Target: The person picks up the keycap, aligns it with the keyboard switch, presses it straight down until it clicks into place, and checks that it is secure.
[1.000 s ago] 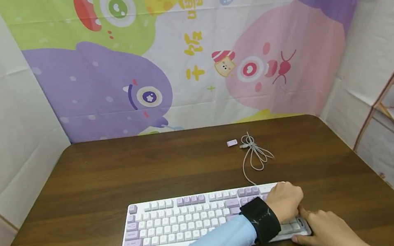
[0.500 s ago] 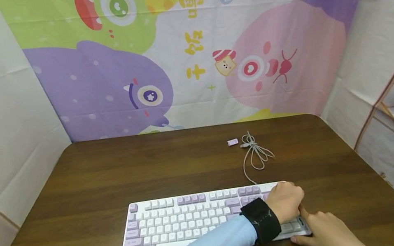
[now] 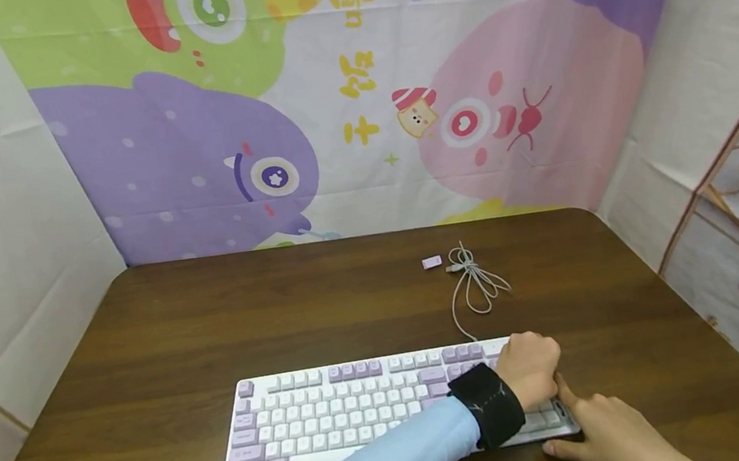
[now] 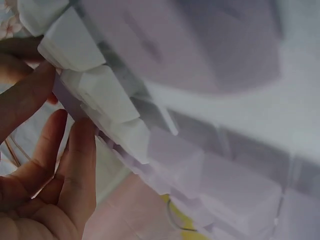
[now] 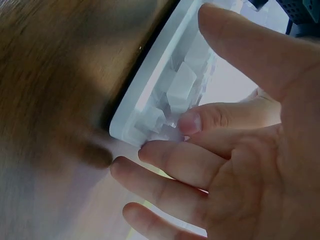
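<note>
A white and lilac keyboard (image 3: 339,421) lies on the brown table. My left hand (image 3: 529,369) reaches across its right end, fingers curled down, with a blue sleeve and black wrist strap behind it. In the left wrist view, its fingertips pinch a lilac keycap (image 4: 70,100) at the keyboard's edge; part of the keycap is hidden by the fingers. My right hand (image 3: 613,432) rests at the keyboard's right corner. The right wrist view shows its fingers (image 5: 175,160) extended, the index beside the corner and the thumb over the front side.
A bundled pale USB cable (image 3: 477,278) runs from the keyboard's back edge. Left of the cable lies a small lilac rectangular piece (image 3: 431,262). A printed cartoon cloth (image 3: 351,93) hangs behind the table (image 3: 213,321), and pale cloths hang at both sides.
The whole head view has shifted slightly. Both hands keep their places at the keyboard's right end.
</note>
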A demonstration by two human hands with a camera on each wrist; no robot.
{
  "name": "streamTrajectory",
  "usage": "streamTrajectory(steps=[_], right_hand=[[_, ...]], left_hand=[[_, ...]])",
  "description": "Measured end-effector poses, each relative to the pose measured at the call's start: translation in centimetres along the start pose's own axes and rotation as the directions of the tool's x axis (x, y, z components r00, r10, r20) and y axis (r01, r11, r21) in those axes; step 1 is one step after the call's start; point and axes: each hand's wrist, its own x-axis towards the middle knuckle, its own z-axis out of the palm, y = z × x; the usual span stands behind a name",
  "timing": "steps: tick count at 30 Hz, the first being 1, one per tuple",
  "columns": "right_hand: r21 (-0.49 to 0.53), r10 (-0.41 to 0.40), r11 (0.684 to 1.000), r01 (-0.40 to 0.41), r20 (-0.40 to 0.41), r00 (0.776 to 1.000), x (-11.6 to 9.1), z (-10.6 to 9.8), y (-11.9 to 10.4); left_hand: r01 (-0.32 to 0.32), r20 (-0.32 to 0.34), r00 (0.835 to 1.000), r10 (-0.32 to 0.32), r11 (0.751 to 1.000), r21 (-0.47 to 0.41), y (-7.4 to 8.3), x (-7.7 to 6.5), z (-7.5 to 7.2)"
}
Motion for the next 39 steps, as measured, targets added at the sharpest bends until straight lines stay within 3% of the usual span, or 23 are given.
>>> streamTrajectory(steps=[4, 12, 17, 21, 26, 30, 34, 39], right_hand=[[0.013, -0.030, 0.999, 0.030, -0.006, 1.000, -0.1, -0.2, 0.1], [0.006, -0.010, 1.000, 0.010, 0.018, 1.000, 0.1, -0.1, 0.0], [-0.050, -0.010, 0.999, 0.009, -0.020, 1.000, 0.1, 0.1, -0.3], [-0.067, -0.007, 0.998, 0.004, -0.045, 0.999, 0.2, 0.1, -0.5], [0.019, 0.034, 0.999, -0.034, -0.027, 0.999, 0.2, -0.4, -0.5], [0.035, 0.054, 0.998, -0.051, -0.101, 0.993, 0.7, -0.8, -0.5], [-0.032, 0.046, 0.998, -0.055, -0.233, 0.971, 1.7, -0.8, -0.5], [-0.050, 0.058, 0.996, -0.076, -0.292, 0.955, 2.1, -0.6, -0.4]], left_hand=[[0.022, 0.032, 0.999, -0.020, 0.998, -0.058, -0.4, 0.5, -0.2], [-0.089, 0.095, 0.990, 0.103, 0.985, -0.147, -1.3, 0.6, -0.7], [-0.168, 0.043, 0.984, 0.171, 0.984, -0.063, -1.6, 0.3, -0.3], [-0.158, 0.000, 0.987, 0.158, 0.986, -0.045, -1.8, 0.2, 0.0], [-0.165, 0.005, 0.986, 0.166, 0.985, -0.052, -1.8, 0.3, 0.0], [-0.170, -0.009, 0.985, 0.170, 0.985, 0.002, -1.8, 0.2, 0.1], [-0.155, -0.024, 0.988, 0.155, 0.988, 0.015, -1.8, 0.2, 0.1], [-0.158, -0.025, 0.987, 0.159, 0.987, 0.034, -1.6, 0.1, 0.0]])
